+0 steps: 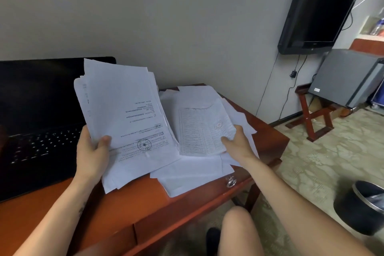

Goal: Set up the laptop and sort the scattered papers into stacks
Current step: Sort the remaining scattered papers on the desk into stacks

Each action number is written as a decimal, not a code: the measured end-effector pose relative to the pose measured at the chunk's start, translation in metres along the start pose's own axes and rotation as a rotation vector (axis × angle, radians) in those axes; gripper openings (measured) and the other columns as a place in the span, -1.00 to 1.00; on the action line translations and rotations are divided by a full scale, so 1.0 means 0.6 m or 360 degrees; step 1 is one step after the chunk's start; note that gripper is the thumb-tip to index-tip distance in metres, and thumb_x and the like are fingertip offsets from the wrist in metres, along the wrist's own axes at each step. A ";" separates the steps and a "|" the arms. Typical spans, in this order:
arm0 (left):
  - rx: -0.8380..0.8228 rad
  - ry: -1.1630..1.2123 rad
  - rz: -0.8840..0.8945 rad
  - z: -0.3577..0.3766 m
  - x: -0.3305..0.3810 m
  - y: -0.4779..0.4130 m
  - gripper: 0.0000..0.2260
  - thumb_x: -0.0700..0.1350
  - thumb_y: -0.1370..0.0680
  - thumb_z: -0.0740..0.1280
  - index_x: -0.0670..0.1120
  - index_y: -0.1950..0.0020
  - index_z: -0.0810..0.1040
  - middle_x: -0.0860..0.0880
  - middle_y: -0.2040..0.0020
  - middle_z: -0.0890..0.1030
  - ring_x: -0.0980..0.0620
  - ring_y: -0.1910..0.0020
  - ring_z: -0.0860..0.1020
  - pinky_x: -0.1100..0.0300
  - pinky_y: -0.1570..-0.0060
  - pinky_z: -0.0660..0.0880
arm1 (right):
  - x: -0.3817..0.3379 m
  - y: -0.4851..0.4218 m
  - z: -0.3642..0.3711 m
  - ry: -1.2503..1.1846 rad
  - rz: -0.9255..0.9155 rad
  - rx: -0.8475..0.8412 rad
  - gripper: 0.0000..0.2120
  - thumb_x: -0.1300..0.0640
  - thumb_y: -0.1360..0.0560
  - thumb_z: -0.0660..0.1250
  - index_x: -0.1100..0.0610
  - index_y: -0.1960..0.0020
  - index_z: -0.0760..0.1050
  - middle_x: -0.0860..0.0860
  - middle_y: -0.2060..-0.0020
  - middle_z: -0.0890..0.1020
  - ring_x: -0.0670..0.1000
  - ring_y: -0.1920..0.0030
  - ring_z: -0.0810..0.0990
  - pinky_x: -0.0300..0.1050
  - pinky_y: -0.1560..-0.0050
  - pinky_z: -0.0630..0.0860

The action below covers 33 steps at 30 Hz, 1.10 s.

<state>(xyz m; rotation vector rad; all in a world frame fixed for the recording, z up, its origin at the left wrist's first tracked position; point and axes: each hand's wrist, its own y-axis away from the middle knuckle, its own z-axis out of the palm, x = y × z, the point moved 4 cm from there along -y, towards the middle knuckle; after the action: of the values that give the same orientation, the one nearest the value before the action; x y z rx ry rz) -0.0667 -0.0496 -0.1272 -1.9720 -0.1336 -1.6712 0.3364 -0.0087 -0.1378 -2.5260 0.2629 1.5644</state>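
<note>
Both hands are busy: the left hand [92, 147] grips a thick sheaf [122, 118]; the right hand [236, 141] pinches a table sheet [202, 129]; the laptop [39, 118] stands open on the desk [268, 137]; loose papers [193, 172] remain unsorted, so I'd judge it roughly half done.

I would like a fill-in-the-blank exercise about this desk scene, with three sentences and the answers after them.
1. The left hand holds a thick stack of papers in front of the open ____.
2. The right hand grips a sheet with a printed ____ on it.
3. On the floor to the right of the desk stands a black ____.

Missing words: laptop; table; bin
</note>
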 end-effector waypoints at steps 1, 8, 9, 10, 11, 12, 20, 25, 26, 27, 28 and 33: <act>0.0015 0.0003 0.0022 -0.011 0.000 0.005 -0.60 -0.31 -0.65 0.27 0.11 -0.36 0.41 0.07 -0.29 0.57 0.09 -0.21 0.55 0.09 -0.21 0.46 | -0.004 0.001 0.010 0.0020 0.0010 -0.0047 -0.60 0.25 -0.61 0.31 0.13 -0.39 0.28 -0.04 -0.18 0.53 0.00 -0.17 0.54 -0.32 0.18 0.59; 0.0074 0.0001 0.0107 -0.030 -0.017 0.017 -0.61 -0.32 -0.64 0.26 0.11 -0.34 0.42 0.08 -0.26 0.57 0.15 -0.20 0.56 0.11 -0.21 0.48 | -0.037 0.004 0.051 0.0880 0.0097 -0.0099 0.11 -0.40 -0.43 0.38 0.28 -0.60 -0.05 0.17 -0.48 0.35 0.22 -0.45 0.38 0.11 -0.40 0.41; 0.0063 -0.0008 0.0115 -0.029 -0.018 0.016 -0.60 -0.32 -0.64 0.26 0.16 -0.29 0.43 0.10 -0.23 0.58 0.16 -0.19 0.57 0.10 -0.20 0.49 | -0.043 0.002 0.056 0.0930 0.0084 -0.0120 0.22 -0.46 -0.38 0.37 0.29 -0.61 -0.15 0.17 -0.52 0.31 0.23 -0.48 0.33 0.12 -0.43 0.37; 0.0052 -0.0012 0.0121 -0.029 -0.019 0.017 -0.58 -0.32 -0.64 0.26 0.22 -0.24 0.43 0.13 -0.21 0.58 0.16 -0.20 0.57 0.09 -0.19 0.50 | -0.050 0.001 0.060 0.0982 0.0065 -0.0138 0.27 -0.49 -0.35 0.38 0.30 -0.61 -0.18 0.16 -0.52 0.32 0.22 -0.49 0.33 0.10 -0.42 0.36; 0.0045 -0.0024 0.0128 -0.031 -0.021 0.017 -0.55 -0.32 -0.64 0.26 0.28 -0.21 0.43 0.14 -0.20 0.58 0.14 -0.20 0.57 0.09 -0.18 0.50 | -0.054 -0.002 0.061 0.1004 0.0078 -0.0147 0.28 -0.49 -0.33 0.40 0.31 -0.60 -0.14 0.15 -0.50 0.35 0.20 -0.47 0.36 0.06 -0.38 0.39; 0.0039 -0.0042 0.0134 -0.032 -0.023 0.018 -0.54 -0.31 -0.63 0.26 0.30 -0.20 0.42 0.13 -0.20 0.58 0.10 -0.21 0.58 0.08 -0.17 0.50 | -0.056 -0.005 0.062 0.1013 0.0097 -0.0157 0.25 -0.47 -0.31 0.43 0.31 -0.59 -0.05 0.13 -0.47 0.40 0.18 -0.45 0.40 0.01 -0.32 0.42; 0.0109 -0.0151 0.0144 -0.034 -0.018 0.028 -0.62 -0.33 -0.63 0.22 -0.09 -0.43 0.42 0.19 -0.09 0.54 0.32 -0.03 0.54 0.34 0.04 0.45 | -0.088 0.005 0.114 0.1381 0.0125 -0.0334 0.12 -0.60 -0.25 0.32 0.17 -0.53 0.28 0.14 -0.45 0.37 0.14 -0.43 0.41 -0.07 -0.31 0.44; 0.0148 -0.0120 0.0101 -0.043 -0.015 0.038 -0.63 -0.32 -0.63 0.23 -0.04 -0.40 0.42 0.22 -0.08 0.53 0.26 -0.07 0.53 0.31 0.04 0.45 | -0.103 0.025 0.114 0.1007 0.0257 -0.0280 -0.11 -0.25 -0.49 0.43 0.23 -0.57 0.16 0.19 -0.51 0.32 0.19 -0.50 0.31 -0.02 -0.50 0.26; 0.0160 -0.0101 0.0092 -0.046 -0.015 0.041 -0.63 -0.33 -0.62 0.23 0.00 -0.37 0.43 0.22 -0.08 0.53 0.25 -0.08 0.54 0.30 0.04 0.46 | -0.094 0.025 0.114 0.0844 0.0310 -0.0250 -0.14 -0.10 -0.47 0.50 0.25 -0.55 0.15 0.22 -0.48 0.35 0.22 -0.46 0.36 0.01 -0.43 0.33; 0.0173 -0.0078 0.0082 -0.049 -0.015 0.043 -0.63 -0.33 -0.62 0.23 0.04 -0.35 0.42 0.23 -0.08 0.54 0.26 -0.08 0.54 0.30 0.04 0.46 | -0.084 0.024 0.115 0.0659 0.0347 -0.0187 -0.18 0.05 -0.46 0.52 0.28 -0.52 0.15 0.22 -0.43 0.39 0.22 -0.41 0.42 0.01 -0.35 0.41; 0.0186 -0.0057 0.0072 -0.052 -0.016 0.045 -0.62 -0.33 -0.63 0.23 0.06 -0.34 0.42 0.24 -0.09 0.54 0.28 -0.07 0.54 0.30 0.03 0.45 | -0.082 0.027 0.113 0.0513 0.0354 -0.0129 -0.27 0.15 -0.48 0.47 0.29 -0.50 0.17 0.20 -0.38 0.44 0.20 -0.35 0.47 -0.03 -0.28 0.47; 0.0183 -0.0055 0.0054 -0.056 -0.018 0.049 -0.60 -0.32 -0.63 0.24 -0.06 -0.45 0.42 0.14 -0.13 0.55 0.13 -0.10 0.54 0.19 -0.07 0.45 | -0.051 0.034 0.080 -0.0001 0.0400 -0.0059 -0.65 0.32 -0.55 0.23 0.27 -0.34 0.42 0.11 -0.15 0.61 0.16 -0.13 0.61 0.04 -0.22 0.58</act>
<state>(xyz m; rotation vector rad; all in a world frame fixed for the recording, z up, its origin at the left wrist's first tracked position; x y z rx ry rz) -0.0866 -0.0871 -0.1443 -1.9078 -0.2034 -1.5730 0.2765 -0.0158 -0.1325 -2.6046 0.5761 1.6687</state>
